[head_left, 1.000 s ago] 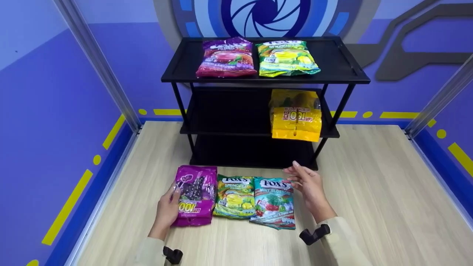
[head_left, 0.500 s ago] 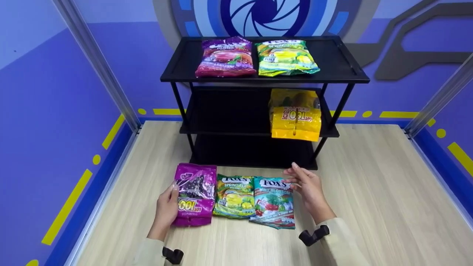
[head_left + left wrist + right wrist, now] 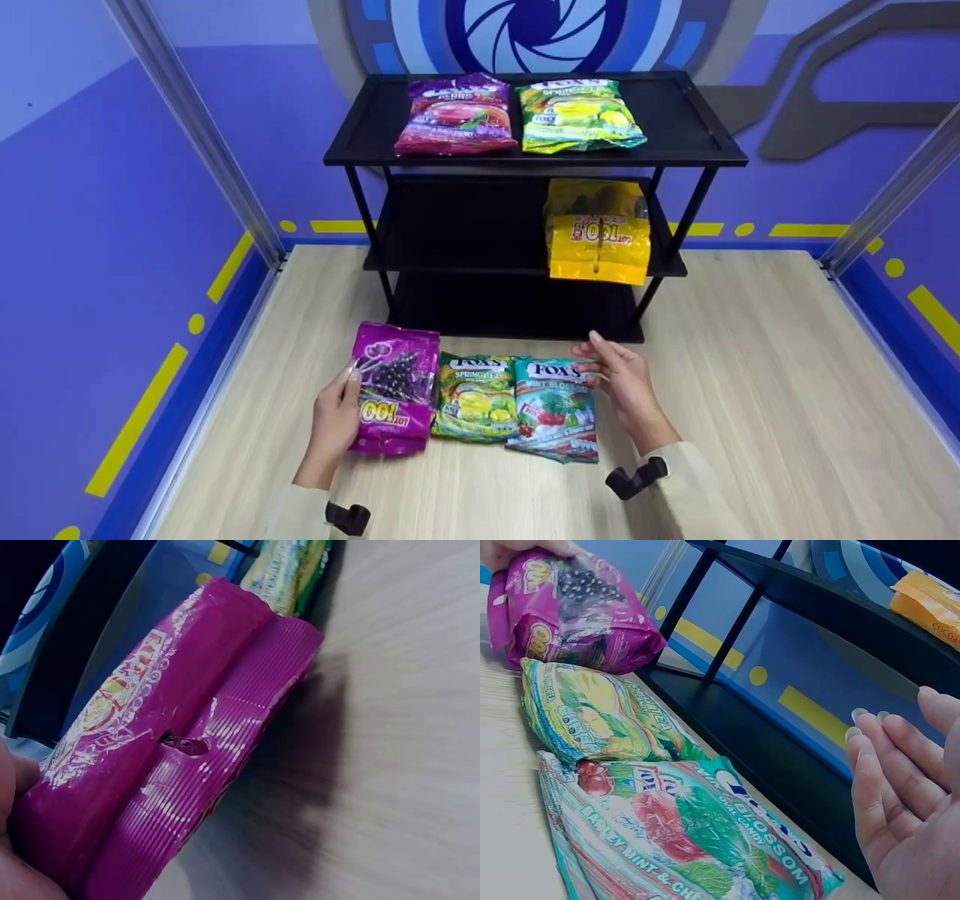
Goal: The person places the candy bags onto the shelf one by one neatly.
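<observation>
My left hand grips the left edge of a purple candy bag with grapes pictured on it. In the left wrist view the purple bag is raised, and its shadow falls on the wood below the crimped end. Beside it lies a green-and-yellow Fox's Spring Tea candy bag, followed by a teal Fox's Mint Blossom candy bag. My right hand hovers by the top right corner of the teal bag, fingers loosely bent, holding nothing in the right wrist view.
A black three-tier rack stands behind the row of bags. On its top shelf are a purple-red Fox's bag and another Spring Tea bag. A yellow bag overhangs the middle shelf's front at right. Blue walls enclose the table.
The purple bag, in my left hand's grip, has risen slightly and tilted, its top edge shifting toward the rack. My right hand has stayed nearly still.
</observation>
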`<state>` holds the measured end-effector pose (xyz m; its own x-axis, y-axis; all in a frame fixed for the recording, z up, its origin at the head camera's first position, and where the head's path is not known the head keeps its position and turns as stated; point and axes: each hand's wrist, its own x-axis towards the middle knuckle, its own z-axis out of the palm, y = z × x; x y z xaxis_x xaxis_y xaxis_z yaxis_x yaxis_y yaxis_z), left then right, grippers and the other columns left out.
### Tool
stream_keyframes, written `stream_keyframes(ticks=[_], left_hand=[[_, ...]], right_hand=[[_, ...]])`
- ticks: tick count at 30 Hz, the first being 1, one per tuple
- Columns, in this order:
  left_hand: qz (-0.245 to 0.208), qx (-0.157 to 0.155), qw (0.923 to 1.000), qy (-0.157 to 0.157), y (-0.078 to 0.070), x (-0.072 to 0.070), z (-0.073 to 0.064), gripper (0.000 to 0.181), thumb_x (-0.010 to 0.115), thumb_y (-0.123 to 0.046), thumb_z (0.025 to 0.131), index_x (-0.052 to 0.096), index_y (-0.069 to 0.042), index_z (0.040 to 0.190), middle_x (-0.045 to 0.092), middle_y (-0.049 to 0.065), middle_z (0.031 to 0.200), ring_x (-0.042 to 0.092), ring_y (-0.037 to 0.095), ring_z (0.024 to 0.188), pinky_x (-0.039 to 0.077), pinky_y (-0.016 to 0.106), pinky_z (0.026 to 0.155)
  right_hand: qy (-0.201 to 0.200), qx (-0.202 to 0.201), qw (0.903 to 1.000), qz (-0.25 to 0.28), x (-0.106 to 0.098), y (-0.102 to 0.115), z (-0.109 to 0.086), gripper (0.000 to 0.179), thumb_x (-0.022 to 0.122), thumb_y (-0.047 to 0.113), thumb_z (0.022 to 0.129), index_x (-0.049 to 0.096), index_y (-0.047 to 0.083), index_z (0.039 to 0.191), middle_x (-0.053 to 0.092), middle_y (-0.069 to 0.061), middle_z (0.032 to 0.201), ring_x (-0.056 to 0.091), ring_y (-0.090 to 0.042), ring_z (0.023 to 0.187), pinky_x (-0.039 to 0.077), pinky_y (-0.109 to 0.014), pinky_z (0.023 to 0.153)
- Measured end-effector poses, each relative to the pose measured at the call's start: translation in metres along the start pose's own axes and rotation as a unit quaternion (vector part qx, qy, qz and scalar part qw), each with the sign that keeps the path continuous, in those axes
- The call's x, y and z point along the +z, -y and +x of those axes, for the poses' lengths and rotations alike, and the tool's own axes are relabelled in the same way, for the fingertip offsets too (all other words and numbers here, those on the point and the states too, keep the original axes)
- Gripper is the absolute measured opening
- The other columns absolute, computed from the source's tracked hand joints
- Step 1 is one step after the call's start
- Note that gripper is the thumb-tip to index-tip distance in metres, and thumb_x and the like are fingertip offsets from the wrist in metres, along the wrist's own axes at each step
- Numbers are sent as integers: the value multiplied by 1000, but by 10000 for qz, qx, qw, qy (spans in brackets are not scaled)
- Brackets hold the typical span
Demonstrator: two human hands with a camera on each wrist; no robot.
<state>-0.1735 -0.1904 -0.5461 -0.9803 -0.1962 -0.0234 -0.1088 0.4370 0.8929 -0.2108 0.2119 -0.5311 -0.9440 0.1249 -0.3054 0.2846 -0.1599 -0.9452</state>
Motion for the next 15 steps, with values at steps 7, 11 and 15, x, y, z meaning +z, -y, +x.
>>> stream_keyframes(ticks=[7,11,15], left_hand=[[-139,22,9999,37,-16,-3,-4,48,36,-26,106,37,-1,146,38,21,150,33,37,141,27,47,118],[-289,56,9996,-51,-26,-1,-7,46,38,-26,105,41,-2,145,45,21,146,42,34,137,32,47,117],[-487,63,9987,-112,-36,2,-10,44,39,-25,105,45,-4,143,55,22,137,53,30,124,39,46,111]], right_hand=[[71,44,10000,5,3,-2,0,45,57,45,94,69,4,108,74,-2,103,67,-23,90,57,-28,79],[125,-13,9999,-25,7,-7,0,50,57,49,93,68,4,111,73,-3,107,66,-21,89,57,-24,76],[284,-106,9995,12,12,-10,0,52,55,50,94,67,2,110,72,-6,109,66,-21,86,57,-24,73]])
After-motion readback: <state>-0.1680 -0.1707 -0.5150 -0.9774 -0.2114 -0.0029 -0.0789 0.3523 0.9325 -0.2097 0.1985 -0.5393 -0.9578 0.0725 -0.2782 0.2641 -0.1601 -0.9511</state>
